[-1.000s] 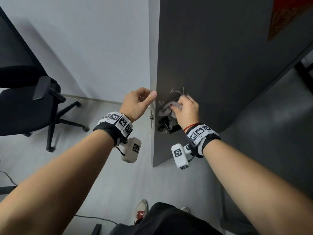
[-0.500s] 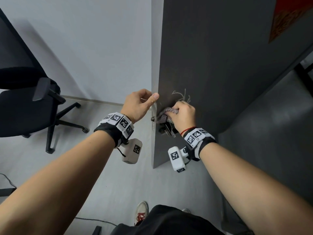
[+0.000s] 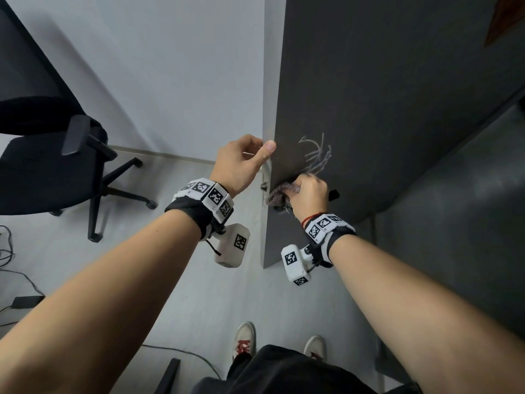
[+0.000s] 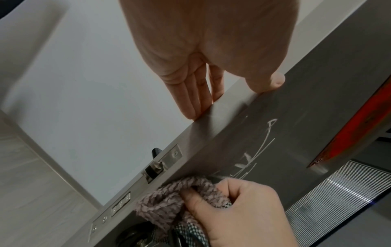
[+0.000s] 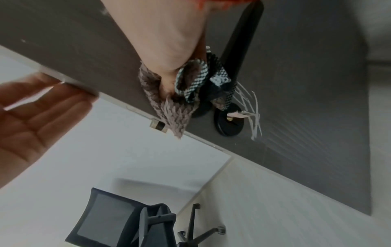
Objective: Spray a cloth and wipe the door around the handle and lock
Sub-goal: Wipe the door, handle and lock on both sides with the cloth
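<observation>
The dark grey door (image 3: 383, 95) stands ajar. My left hand (image 3: 262, 147) pinches its free edge, thumb on the near face and fingers (image 4: 196, 103) behind. Below it my right hand (image 3: 301, 191) grips a bunched grey-pink cloth (image 3: 278, 196) and presses it on the door face by the edge, just above the black lever handle (image 5: 241, 41) and round lock plate (image 5: 228, 123). Pale scribble marks (image 3: 316, 155) show on the door above the cloth. The latch (image 4: 156, 165) sticks out of the edge plate.
A black office chair (image 3: 56, 166) stands on the pale floor to the left, with cables (image 3: 11, 268) beyond it. A white wall lies behind the door edge. My shoes (image 3: 244, 336) are right under the door's corner. Something red (image 3: 505, 21) hangs high on the door.
My right hand has slid the cloth down and left towards the handle, baring more of the scribble marks above it. My left hand stays on the door edge.
</observation>
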